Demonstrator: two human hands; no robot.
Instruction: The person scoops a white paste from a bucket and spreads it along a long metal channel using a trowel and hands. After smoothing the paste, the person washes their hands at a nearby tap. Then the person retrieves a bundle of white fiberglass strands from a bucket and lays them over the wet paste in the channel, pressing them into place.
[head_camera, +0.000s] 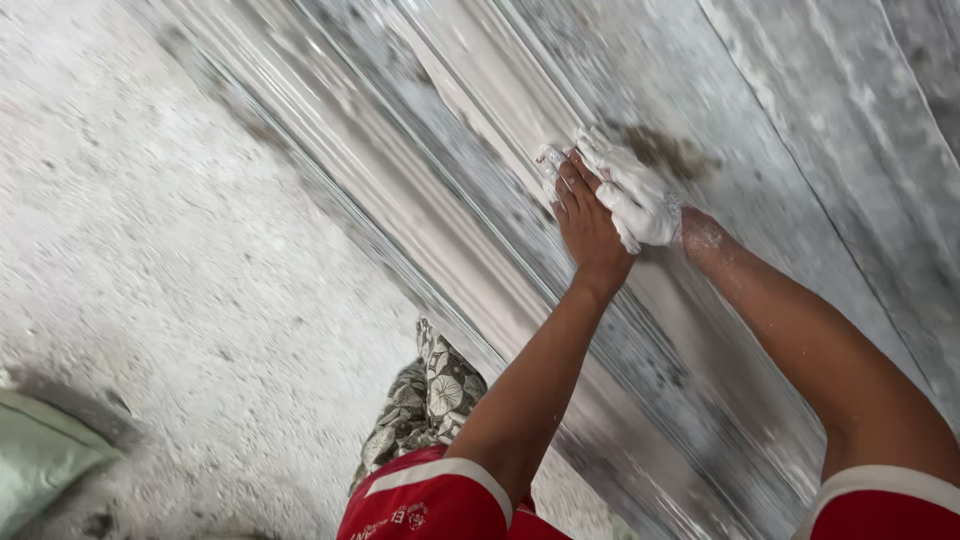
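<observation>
The left hand (588, 225) is lying flat, fingers together and stretched forward, pressing on the ridged plaster moulding (500, 90). Just beside it and touching it, the right hand (632, 195) is coated in wet white plaster (650, 215) and is pressing a lump of it onto the same ridge; its fingers are curled around the paste. Both forearms are reaching up and forward from red sleeves (430, 505). The moulding is running diagonally past the hands, with a grey wall (830, 110) to the right and a rough floor (150, 220) lying open to the left.
</observation>
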